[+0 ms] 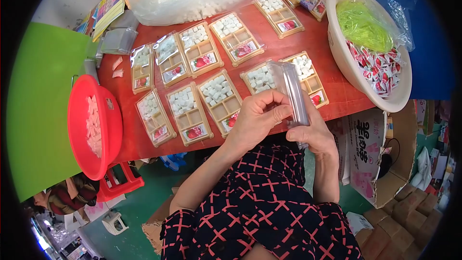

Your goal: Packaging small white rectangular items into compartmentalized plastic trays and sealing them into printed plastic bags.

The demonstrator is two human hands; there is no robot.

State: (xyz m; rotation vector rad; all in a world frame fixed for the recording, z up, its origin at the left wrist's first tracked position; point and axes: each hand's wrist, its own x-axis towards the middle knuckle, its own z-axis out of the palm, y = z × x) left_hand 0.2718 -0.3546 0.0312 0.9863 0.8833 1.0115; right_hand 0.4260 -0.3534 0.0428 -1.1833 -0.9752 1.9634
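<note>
Stack of clear plastic covers [294,94], long axis running near to far; left hand [256,121] fingers pinching at its left edge, right hand [315,137] clasping right side.

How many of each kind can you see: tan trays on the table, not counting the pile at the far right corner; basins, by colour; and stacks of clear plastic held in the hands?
Tan trays: 10
Red basin: 1
White basin: 1
Held stack of clear plastic: 1
Total: 13
</note>
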